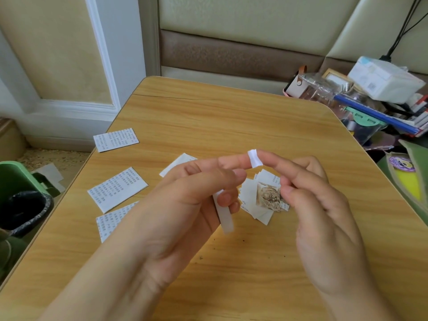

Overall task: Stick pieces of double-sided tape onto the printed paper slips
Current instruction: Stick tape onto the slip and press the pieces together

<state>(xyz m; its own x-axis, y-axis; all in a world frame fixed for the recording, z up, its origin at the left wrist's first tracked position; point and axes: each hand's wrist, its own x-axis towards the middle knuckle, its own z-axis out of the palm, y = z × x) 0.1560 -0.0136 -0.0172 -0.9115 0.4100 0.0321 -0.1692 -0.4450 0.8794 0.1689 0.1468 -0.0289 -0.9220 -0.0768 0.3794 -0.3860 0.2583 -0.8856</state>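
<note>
Nearest us, our left hand [192,193] curls round a white tape strip [223,215], its forefinger meeting our right hand [322,205] at a small tape piece [254,158], pinched between the two fingertips. It may cling to skin or fold onto itself. The printed slips [118,192] lie left of both hands; a heap [261,198] sits beneath them

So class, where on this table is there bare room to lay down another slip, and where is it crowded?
Bare: the table's far half, beyond the printed slips and small pile; also the near strip between the forearms. Crowded: the left edge and the centre under both hands.
</note>
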